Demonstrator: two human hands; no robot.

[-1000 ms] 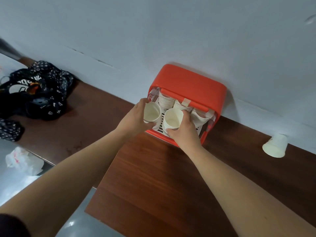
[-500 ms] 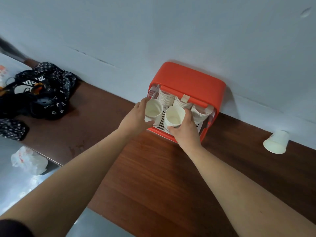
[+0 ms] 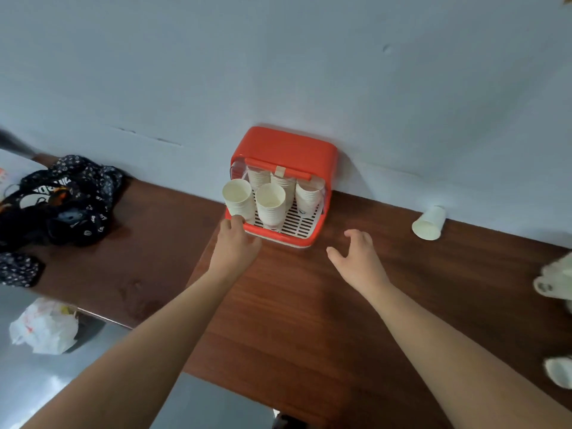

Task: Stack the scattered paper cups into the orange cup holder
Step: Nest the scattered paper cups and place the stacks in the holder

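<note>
A pale wall [image 3: 278,57] rose behind a brown wooden table [image 3: 278,305]; a black patterned bag [image 3: 62,199] lay left, grey floor [image 3: 28,388] below

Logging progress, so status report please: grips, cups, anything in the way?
Right grip open, empty. Left grip at left cup stack base, hold unclear. Stacks sit in orange holder; one loose cup lies right. Path clear.

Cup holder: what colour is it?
The cup holder is orange, with a white slotted tray inside. The head view shows it best.
</note>
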